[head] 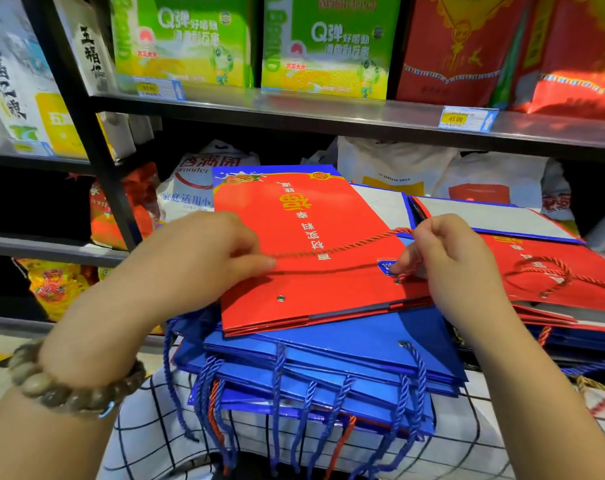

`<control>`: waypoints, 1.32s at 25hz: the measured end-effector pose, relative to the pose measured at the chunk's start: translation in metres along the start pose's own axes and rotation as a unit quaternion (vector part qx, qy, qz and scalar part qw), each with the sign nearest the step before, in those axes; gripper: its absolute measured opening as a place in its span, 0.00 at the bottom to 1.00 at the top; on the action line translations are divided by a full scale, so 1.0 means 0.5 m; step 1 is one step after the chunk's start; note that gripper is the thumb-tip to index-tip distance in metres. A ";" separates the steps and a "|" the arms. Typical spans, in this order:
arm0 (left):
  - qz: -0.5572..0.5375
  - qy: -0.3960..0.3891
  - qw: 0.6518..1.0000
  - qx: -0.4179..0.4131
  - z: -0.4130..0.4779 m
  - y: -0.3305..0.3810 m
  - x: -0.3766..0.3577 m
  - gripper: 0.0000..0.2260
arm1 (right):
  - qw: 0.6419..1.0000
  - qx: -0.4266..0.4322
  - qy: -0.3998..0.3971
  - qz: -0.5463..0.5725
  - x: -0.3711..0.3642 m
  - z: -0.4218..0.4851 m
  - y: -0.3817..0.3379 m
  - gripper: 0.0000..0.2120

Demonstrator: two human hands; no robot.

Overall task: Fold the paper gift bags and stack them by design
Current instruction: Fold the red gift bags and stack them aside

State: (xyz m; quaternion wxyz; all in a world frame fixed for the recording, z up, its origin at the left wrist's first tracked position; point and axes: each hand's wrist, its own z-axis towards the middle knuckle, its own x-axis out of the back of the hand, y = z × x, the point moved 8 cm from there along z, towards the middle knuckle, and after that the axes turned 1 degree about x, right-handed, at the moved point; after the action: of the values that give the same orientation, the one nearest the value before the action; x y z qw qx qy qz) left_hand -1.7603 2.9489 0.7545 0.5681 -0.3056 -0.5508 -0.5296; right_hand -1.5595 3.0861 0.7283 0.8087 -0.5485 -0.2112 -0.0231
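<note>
Red bag [304, 220] lies flat on top of the blue stack [346, 344], which rests on a checked cloth [145, 427] in front of the shelf [329, 114]. The left hand [204, 251] pinches one end of the red cord [342, 248] over the bag's left side, while the right hand [450, 254], fingers curled, grips the other end just beside the right eyelet [397, 281]. Another red stack [523, 251] lies just beside, towards the cloth's right edge.
</note>
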 end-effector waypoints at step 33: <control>-0.039 0.077 0.994 -0.062 -0.082 0.023 -0.011 0.25 | 0.954 0.098 -0.283 0.023 -0.204 -0.068 -0.123 0.12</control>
State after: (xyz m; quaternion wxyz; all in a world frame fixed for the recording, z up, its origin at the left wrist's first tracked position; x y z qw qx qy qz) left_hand -1.7359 2.9151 0.7433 0.5674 -0.2767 -0.4832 -0.6066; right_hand -1.6579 3.0116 0.7344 0.7658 -0.4552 -0.4203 0.1727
